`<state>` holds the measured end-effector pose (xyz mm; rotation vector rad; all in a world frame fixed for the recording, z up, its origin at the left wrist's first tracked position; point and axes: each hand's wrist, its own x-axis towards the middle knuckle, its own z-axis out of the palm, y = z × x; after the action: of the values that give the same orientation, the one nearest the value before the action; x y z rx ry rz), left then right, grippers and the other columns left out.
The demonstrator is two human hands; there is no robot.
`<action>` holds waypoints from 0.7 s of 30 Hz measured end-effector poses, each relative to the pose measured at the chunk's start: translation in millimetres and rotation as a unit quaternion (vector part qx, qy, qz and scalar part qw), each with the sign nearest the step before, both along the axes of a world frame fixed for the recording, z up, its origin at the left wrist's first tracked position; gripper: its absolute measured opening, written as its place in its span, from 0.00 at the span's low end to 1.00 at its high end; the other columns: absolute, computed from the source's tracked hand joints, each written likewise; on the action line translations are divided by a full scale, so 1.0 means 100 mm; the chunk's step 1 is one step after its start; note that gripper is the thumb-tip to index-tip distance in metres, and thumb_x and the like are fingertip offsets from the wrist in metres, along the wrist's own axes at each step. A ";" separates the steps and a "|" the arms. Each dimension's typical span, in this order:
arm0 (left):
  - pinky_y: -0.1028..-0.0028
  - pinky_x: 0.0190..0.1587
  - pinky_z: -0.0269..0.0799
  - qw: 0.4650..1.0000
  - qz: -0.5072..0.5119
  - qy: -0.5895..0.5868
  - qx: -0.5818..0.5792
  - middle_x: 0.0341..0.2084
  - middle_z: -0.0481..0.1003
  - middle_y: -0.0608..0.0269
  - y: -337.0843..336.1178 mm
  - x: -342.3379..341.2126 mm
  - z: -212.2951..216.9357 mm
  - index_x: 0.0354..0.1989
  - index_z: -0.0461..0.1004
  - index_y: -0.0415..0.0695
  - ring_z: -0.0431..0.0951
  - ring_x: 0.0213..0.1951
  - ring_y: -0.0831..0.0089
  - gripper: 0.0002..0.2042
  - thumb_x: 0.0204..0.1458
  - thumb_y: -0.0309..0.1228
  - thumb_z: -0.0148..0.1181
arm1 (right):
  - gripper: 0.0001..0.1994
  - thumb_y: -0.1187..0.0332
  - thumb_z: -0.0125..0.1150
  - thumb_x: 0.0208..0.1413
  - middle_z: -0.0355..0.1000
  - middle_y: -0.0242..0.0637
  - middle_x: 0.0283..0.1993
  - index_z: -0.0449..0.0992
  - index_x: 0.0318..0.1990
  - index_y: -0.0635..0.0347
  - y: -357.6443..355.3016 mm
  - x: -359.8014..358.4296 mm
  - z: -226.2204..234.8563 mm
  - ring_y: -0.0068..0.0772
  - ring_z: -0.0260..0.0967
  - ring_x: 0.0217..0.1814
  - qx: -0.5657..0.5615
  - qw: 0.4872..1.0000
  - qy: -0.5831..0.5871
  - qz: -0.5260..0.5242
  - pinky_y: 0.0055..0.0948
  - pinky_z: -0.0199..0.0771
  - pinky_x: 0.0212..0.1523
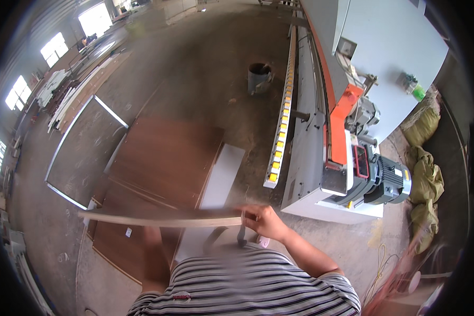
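Note:
A long wooden board (163,220) is held level in front of my body, with its pale edge toward me and a dark upper face. My right hand (266,221) grips its right end, fingers over the corner. Nearer its left half, my left hand (151,237) is at the board's lower edge; motion blurs it and the board hides its fingers. Beneath lie large reddish-brown panels (163,152) on the floor, with a white panel (224,171) partly under them.
A long machine (308,158) with a yellow-roller rail (279,142), orange guard and motor (392,181) stands at the right. Beyond it are yellowish sacks (426,176). A bucket (259,79) stands ahead. At the left are a white-edged frame (63,142) and stacked strips (84,95).

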<state>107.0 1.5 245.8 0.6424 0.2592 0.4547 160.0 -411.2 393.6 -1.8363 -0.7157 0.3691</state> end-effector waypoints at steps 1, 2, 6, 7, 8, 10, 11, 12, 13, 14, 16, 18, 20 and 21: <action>0.58 0.43 0.64 0.986 0.069 0.146 -0.029 0.40 0.66 0.63 -0.01 -0.03 -0.29 0.42 0.64 0.47 0.68 0.42 0.64 0.13 0.55 0.42 0.43 | 0.19 0.73 0.64 0.44 0.68 0.37 0.27 0.72 0.47 0.58 -0.02 0.06 -0.06 0.23 0.65 0.27 -0.054 0.990 -0.128 0.037 0.23 0.68 0.29; 0.54 0.48 0.63 0.945 0.139 0.289 -0.057 0.47 0.65 0.63 0.00 -0.09 -0.60 0.48 0.63 0.48 0.67 0.48 0.61 0.18 0.55 0.45 0.41 | 0.14 0.71 0.64 0.44 0.69 0.37 0.28 0.74 0.42 0.58 -0.01 0.09 -0.06 0.23 0.67 0.28 -0.093 0.989 -0.113 0.036 0.24 0.67 0.29; 0.51 0.53 0.62 0.935 0.124 0.332 -0.019 0.53 0.64 0.58 -0.04 -0.13 -1.47 0.54 0.62 0.45 0.66 0.52 0.57 0.24 0.57 0.48 0.36 | 0.12 0.67 0.63 0.46 0.70 0.36 0.33 0.74 0.38 0.62 0.12 0.17 -0.36 0.23 0.68 0.34 0.022 0.999 0.030 0.036 0.25 0.67 0.32; 0.52 0.53 0.62 0.948 0.079 0.297 -0.084 0.53 0.64 0.57 -0.13 -0.06 -1.44 0.54 0.62 0.44 0.66 0.52 0.57 0.24 0.57 0.47 0.35 | 0.14 0.67 0.63 0.46 0.70 0.36 0.34 0.73 0.39 0.63 0.13 0.17 -0.43 0.24 0.68 0.36 0.021 0.990 0.138 0.016 0.25 0.67 0.34; 0.53 0.54 0.62 0.954 0.043 0.271 -0.121 0.52 0.64 0.55 -0.21 0.00 -1.42 0.54 0.61 0.42 0.66 0.52 0.57 0.24 0.57 0.47 0.34 | 0.15 0.68 0.62 0.46 0.70 0.36 0.36 0.72 0.41 0.65 0.14 0.15 -0.48 0.24 0.67 0.37 0.018 0.969 0.246 0.000 0.25 0.67 0.36; 0.55 0.55 0.61 0.955 0.022 0.245 -0.164 0.52 0.64 0.52 -0.29 0.02 -1.40 0.54 0.60 0.39 0.66 0.51 0.56 0.25 0.58 0.46 0.33 | 0.19 0.71 0.59 0.47 0.69 0.38 0.40 0.67 0.46 0.71 0.18 0.13 -0.70 0.27 0.66 0.42 0.075 0.907 0.414 -0.016 0.26 0.66 0.43; 0.56 0.55 0.61 0.951 0.028 0.243 -0.188 0.52 0.63 0.50 -0.33 0.01 -1.48 0.54 0.60 0.38 0.66 0.51 0.56 0.25 0.59 0.46 0.32 | 0.18 0.72 0.57 0.47 0.69 0.40 0.42 0.67 0.47 0.71 0.26 0.08 -0.63 0.29 0.67 0.42 0.140 0.884 0.447 -0.019 0.26 0.66 0.43; 0.56 0.56 0.59 0.945 0.037 0.210 -0.246 0.53 0.63 0.50 -0.18 -0.16 -1.93 0.53 0.60 0.38 0.65 0.52 0.55 0.25 0.59 0.47 0.32 | 0.18 0.74 0.56 0.46 0.70 0.40 0.42 0.67 0.46 0.70 0.41 0.02 -0.56 0.31 0.67 0.42 0.177 0.872 0.457 -0.004 0.27 0.67 0.43; 0.58 0.58 0.56 0.939 0.066 0.224 -0.253 0.53 0.63 0.51 -0.44 0.02 -1.69 0.53 0.60 0.38 0.64 0.53 0.55 0.24 0.59 0.46 0.35 | 0.18 0.76 0.56 0.45 0.70 0.40 0.41 0.67 0.46 0.70 0.37 0.02 -0.61 0.32 0.68 0.43 0.200 0.858 0.472 -0.027 0.28 0.67 0.44; 0.59 0.57 0.59 0.940 0.091 0.216 -0.248 0.51 0.65 0.52 -0.37 -0.10 -1.88 0.52 0.62 0.38 0.65 0.52 0.56 0.21 0.59 0.43 0.38 | 0.18 0.77 0.55 0.45 0.70 0.39 0.42 0.67 0.46 0.69 0.49 -0.04 -0.56 0.31 0.68 0.43 0.203 0.864 0.460 -0.034 0.29 0.68 0.44; 0.62 0.53 0.64 0.930 0.142 0.223 -0.255 0.46 0.69 0.55 -0.45 -0.14 -1.93 0.47 0.65 0.39 0.68 0.48 0.60 0.15 0.57 0.36 0.44 | 0.18 0.77 0.56 0.44 0.69 0.38 0.43 0.67 0.46 0.68 0.58 -0.07 -0.78 0.32 0.67 0.45 0.206 0.856 0.473 -0.036 0.30 0.67 0.46; 0.65 0.49 0.68 0.916 0.160 0.250 -0.268 0.41 0.71 0.57 -0.67 -0.14 -1.37 0.43 0.66 0.40 0.71 0.44 0.64 0.11 0.54 0.31 0.50 | 0.20 0.77 0.56 0.43 0.69 0.38 0.45 0.66 0.47 0.67 0.66 -0.08 -0.81 0.33 0.67 0.47 0.219 0.849 0.479 -0.048 0.31 0.66 0.48; 0.67 0.46 0.70 0.912 0.146 0.262 -0.281 0.38 0.71 0.59 -0.68 -0.26 -1.13 0.39 0.67 0.40 0.72 0.41 0.67 0.09 0.50 0.28 0.53 | 0.21 0.77 0.56 0.43 0.68 0.38 0.46 0.65 0.49 0.65 0.79 -0.12 -0.81 0.33 0.66 0.49 0.221 0.848 0.480 -0.050 0.31 0.65 0.50; 0.67 0.46 0.70 0.916 0.152 0.238 -0.286 0.38 0.71 0.59 -0.66 -0.34 -1.15 0.39 0.67 0.40 0.72 0.41 0.67 0.09 0.49 0.27 0.54 | 0.21 0.77 0.56 0.43 0.68 0.38 0.46 0.65 0.49 0.65 0.85 -0.10 -0.86 0.33 0.66 0.49 0.217 0.845 0.487 -0.022 0.31 0.65 0.50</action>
<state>72.6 -64.3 130.7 0.1207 0.9291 0.4847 149.9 -326.5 307.9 -1.0111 -0.0185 0.9318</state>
